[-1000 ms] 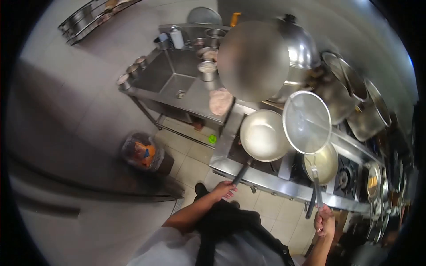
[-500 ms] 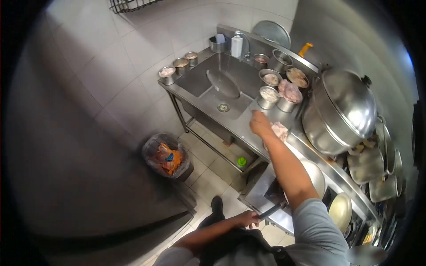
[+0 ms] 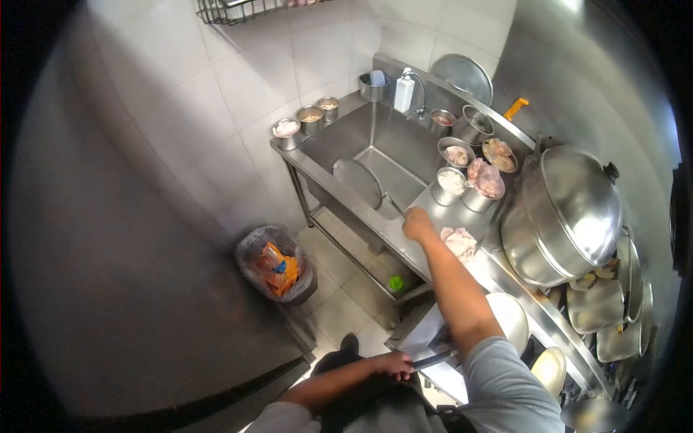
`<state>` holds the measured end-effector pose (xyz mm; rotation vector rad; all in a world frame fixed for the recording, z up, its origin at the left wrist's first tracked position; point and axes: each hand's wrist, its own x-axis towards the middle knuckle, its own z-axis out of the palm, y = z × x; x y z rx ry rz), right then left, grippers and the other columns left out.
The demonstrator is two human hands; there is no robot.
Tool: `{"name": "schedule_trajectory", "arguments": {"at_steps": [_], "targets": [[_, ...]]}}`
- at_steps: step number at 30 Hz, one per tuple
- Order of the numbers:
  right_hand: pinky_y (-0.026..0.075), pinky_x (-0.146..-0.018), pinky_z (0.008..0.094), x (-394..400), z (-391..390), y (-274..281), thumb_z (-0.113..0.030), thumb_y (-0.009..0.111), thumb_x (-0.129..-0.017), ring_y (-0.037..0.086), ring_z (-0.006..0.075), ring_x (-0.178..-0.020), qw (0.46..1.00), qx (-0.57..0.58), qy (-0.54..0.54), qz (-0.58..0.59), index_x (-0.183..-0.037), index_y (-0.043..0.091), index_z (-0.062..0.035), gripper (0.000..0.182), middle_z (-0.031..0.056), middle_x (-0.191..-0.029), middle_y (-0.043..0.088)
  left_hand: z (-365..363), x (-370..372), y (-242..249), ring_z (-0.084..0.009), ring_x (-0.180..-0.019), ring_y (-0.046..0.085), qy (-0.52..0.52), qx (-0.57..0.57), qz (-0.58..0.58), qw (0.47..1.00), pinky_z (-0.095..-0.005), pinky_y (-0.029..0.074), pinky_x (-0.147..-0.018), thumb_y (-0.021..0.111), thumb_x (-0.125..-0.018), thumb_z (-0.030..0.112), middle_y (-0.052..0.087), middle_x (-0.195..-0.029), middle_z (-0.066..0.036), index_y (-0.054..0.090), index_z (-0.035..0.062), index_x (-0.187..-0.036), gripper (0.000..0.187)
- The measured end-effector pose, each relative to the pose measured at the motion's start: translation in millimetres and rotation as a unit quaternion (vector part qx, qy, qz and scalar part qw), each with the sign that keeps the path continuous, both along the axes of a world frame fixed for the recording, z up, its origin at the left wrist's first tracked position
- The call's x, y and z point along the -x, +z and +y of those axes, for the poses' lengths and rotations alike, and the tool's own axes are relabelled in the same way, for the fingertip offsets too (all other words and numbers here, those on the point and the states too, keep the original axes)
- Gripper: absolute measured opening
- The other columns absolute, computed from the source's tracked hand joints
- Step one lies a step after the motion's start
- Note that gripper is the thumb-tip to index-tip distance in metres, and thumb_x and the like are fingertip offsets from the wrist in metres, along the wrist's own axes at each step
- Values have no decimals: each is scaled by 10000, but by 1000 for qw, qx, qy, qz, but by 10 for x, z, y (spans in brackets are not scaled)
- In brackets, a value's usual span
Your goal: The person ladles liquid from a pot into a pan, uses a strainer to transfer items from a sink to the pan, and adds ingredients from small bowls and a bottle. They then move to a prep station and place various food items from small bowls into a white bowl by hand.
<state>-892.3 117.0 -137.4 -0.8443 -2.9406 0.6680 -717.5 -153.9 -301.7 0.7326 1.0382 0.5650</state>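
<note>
My right hand [image 3: 417,224] is closed around the thin handle of a round skimmer [image 3: 357,180]. The skimmer's grey disc hangs over the near side of the steel sink [image 3: 375,137], and it hides the drain. My left hand [image 3: 393,366] grips the dark handle of a pan [image 3: 509,317] whose pale inside shows on the stove, partly behind my right arm. Beside my right forearm, a pale piece of raw meat [image 3: 459,244] lies on the steel counter.
Steel pots of pale food [image 3: 451,182] and pink meat [image 3: 485,178] crowd the counter. A large lidded steamer pot [image 3: 559,216] stands to the right. Small steel cups [image 3: 286,133] line the sink's left rim. A lined bin [image 3: 276,265] stands on the floor, lower left.
The skimmer has moved from mid-sink toward the near side, turning its disc and covering the drain. My left hand stays on the pan handle. The view has shifted slightly.
</note>
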Motion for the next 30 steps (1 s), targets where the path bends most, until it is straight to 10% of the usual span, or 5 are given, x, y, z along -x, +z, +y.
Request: {"name": "schedule_trajectory", "arguments": {"at_steps": [8,10,16,26,30], "targets": [[515,-654,391,-719,-85,371,-94,493,-816,616,374,-718,995,20,18,99,-885,599,65,203,227,-834,638,144,-48,-141,-87,-601,559,-54,17,97,994,-262,404,-479,590,-837,399,631,-776,-7,586,93,-926,319],[428,-395,313,-932,-155,705,-61,515,-825,534,194,-480,890,401,-152,155,-940,559,44,162,113,-707,604,246,97,36,-220,-905,573,47,-89,227,969,-401,456,-724,638,-795,336,586,-1035,-148,497,33,-1140,480],[355,-358,225,-1163,-745,1522,-159,570,-891,522,108,-461,647,728,-101,201,-995,537,-43,160,19,-696,586,847,1465,2084,-413,-1321,242,487,-452,583,468,-567,150,-1071,651,-789,278,266,-1409,-276,245,-10,-1381,775],[457,-418,270,-215,-1224,2533,-367,481,-939,628,235,-581,517,837,132,120,-1272,444,-24,479,129,-781,611,611,3815,2884,-339,-588,517,620,-473,581,233,-430,421,-537,478,-938,300,506,-641,-130,491,53,-783,293],[477,-470,280,-391,-999,2286,-396,475,-940,641,225,-626,688,707,110,121,-1286,409,-32,507,143,-796,622,221,5099,3505,-364,-585,490,647,-318,654,226,-405,406,-556,466,-952,210,495,-658,-221,497,-30,-802,284]]}}
